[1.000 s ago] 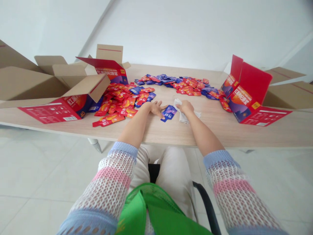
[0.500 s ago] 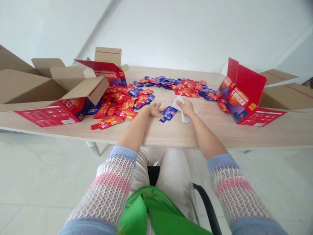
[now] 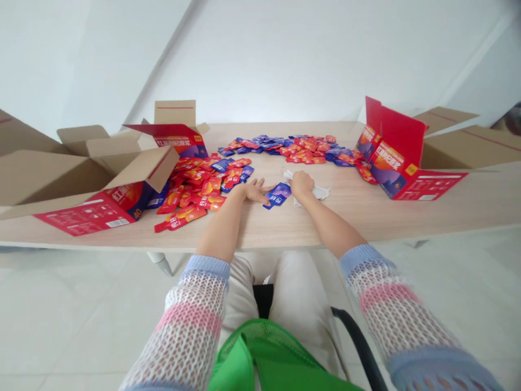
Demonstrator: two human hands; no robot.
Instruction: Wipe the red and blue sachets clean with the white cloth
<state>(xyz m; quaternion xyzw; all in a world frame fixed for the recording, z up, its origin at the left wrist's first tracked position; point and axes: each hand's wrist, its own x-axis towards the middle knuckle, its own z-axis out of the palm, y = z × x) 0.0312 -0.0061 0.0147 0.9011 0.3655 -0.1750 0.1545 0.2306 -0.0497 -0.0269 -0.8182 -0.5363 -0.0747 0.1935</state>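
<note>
Blue pouch [image 3: 278, 195] well inside table edge [image 3: 280, 246]

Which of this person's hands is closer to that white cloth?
Right. The right hand holds the white cloth; the left hand is farther left, with the blue sachet between it and the cloth.

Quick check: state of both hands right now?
Left hand: open, fingers spread, thumb at the edge of the blue pouch.
Right hand: closed, holding the white cloth.
</note>
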